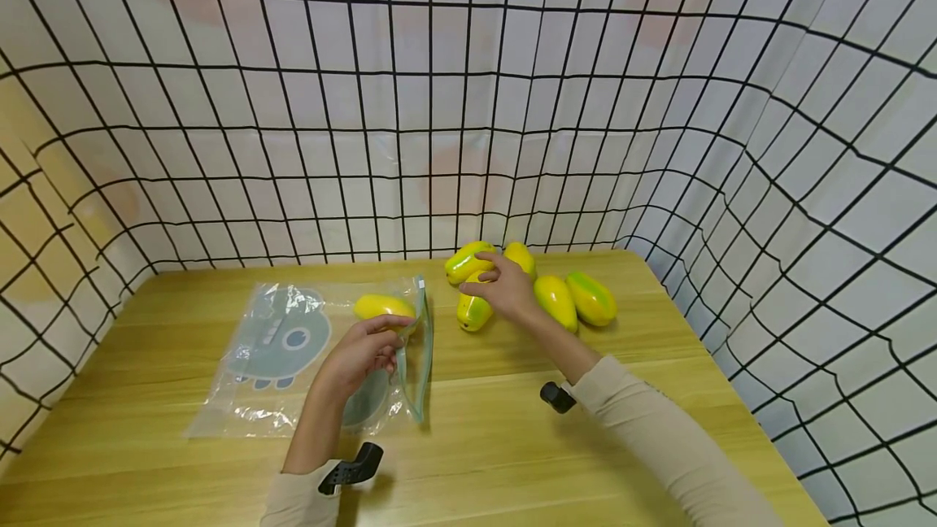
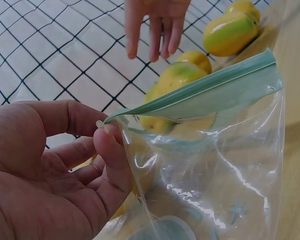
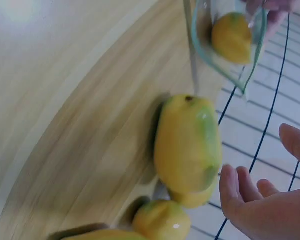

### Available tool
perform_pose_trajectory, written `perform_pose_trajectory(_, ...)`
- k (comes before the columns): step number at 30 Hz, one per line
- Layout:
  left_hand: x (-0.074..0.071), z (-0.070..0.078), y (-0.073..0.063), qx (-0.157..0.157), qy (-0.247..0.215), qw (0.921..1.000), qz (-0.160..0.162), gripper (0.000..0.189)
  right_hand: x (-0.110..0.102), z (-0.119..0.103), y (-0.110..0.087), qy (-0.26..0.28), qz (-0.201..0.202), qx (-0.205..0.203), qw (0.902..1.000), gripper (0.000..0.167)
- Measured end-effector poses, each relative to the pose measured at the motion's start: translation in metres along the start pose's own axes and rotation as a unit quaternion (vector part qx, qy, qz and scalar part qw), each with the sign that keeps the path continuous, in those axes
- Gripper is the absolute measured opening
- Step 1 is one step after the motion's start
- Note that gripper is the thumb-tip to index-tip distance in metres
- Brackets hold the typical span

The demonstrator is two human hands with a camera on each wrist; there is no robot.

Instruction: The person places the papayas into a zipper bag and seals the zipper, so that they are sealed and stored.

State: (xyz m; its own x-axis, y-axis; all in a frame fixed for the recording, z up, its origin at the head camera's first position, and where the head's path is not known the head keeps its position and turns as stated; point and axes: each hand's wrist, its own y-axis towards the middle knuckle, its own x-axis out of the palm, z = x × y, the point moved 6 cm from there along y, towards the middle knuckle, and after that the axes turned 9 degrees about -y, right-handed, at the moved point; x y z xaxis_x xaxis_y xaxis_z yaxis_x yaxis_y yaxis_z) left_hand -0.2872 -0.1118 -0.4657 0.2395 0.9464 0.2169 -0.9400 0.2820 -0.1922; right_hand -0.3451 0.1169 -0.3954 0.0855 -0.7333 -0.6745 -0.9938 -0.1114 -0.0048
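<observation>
L hand (image 1: 362, 352) pinching zip bag (image 1: 293, 417) at its mouth; R hand (image 1: 508, 293) above loose mangoes (image 1: 555, 304).
L thumb + fingers hold the green zip edge (image 2: 215, 84), mouth gaping toward the loose fruit; 1 mango (image 1: 382, 306) lies inside, nr the opening. R fingers are spread, slightly bent, gripping nothing, apart from the nearest mango in R wrist view. 5 loose mangoes, yellow w/ green patches, sit grouped on the bench (image 1: 498, 454) R of the bag, 2 of them side by side at the R end. Bag lies flat w/ blue-grey cartoon print (image 1: 281, 344); black grid netting (image 1: 432, 128) stands behind.
</observation>
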Motion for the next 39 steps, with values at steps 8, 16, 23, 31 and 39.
perform_pose_trajectory(8, -0.002, -0.001, 0.000, 0.002, -0.002, 1.0000, -0.005, 0.044, -0.008, 0.015, 0.007, -0.018, 0.018, 0.012, 0.9996, 0.071)
perform_pose_trajectory(16, -0.003, 0.000, 0.000, 0.002, 0.001, 1.0000, -0.002, 0.044, 0.000, 0.027, 0.009, -0.033, 0.017, 0.030, 0.9989, 0.073)
perform_pose_trajectory(23, -0.003, 0.000, 0.000, 0.000, -0.003, 1.0000, 0.004, 0.045, 0.008, 0.035, 0.011, -0.042, 0.024, 0.038, 0.9981, 0.072)
perform_pose_trajectory(31, -0.002, 0.000, -0.001, -0.001, -0.006, 1.0000, -0.002, 0.045, 0.014, 0.039, 0.011, -0.044, 0.017, 0.050, 0.9976, 0.073)
perform_pose_trajectory(39, -0.003, 0.001, -0.003, 0.007, -0.003, 0.9999, -0.009, 0.045, 0.023, 0.045, 0.013, -0.053, 0.012, 0.061, 0.9966, 0.073)
